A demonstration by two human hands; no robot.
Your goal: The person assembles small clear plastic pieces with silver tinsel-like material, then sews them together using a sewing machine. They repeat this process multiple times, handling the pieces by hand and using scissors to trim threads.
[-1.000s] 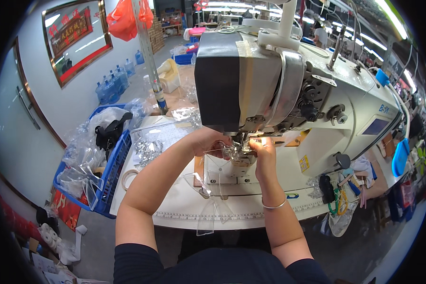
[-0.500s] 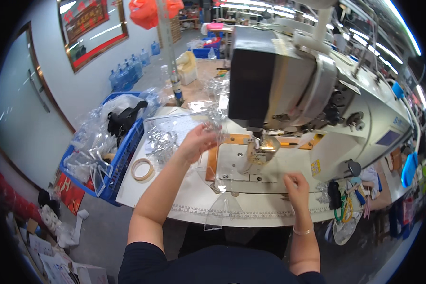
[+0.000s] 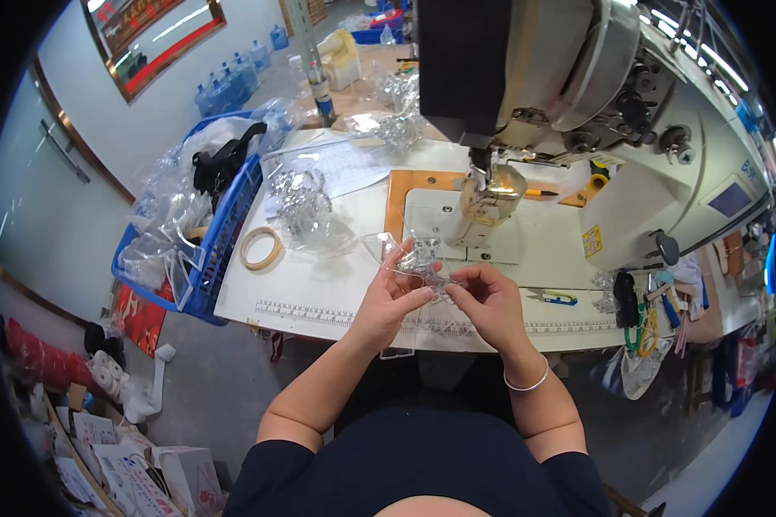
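Observation:
Both hands meet over the front of the sewing machine table. My left hand [image 3: 391,297] is closed round a clear plastic piece [image 3: 421,258], crumpled and shiny, with a printed patch on it. With fingers pinched, my right hand [image 3: 490,308] grips the same piece from its right side. Just beyond stands the sewing machine's post [image 3: 483,202], its needle area lit. To the right of my right hand lies a pair of blue thread snips [image 3: 553,297]. A heap of clear plastic pieces [image 3: 306,211] rests on the table to the left.
A roll of tape [image 3: 260,248] lies at the table's left. Beside the table stands a blue basket [image 3: 248,185] with plastic and black cloth. The machine head [image 3: 535,69] overhangs the far side. A ruler strip [image 3: 319,312] runs along the front edge; tools [image 3: 636,319] hang at the right.
My left hand has come nearer with the clear plastic piece. My right hand has moved left and now pinches it too. The thread snips now show on the table. The view has tilted down.

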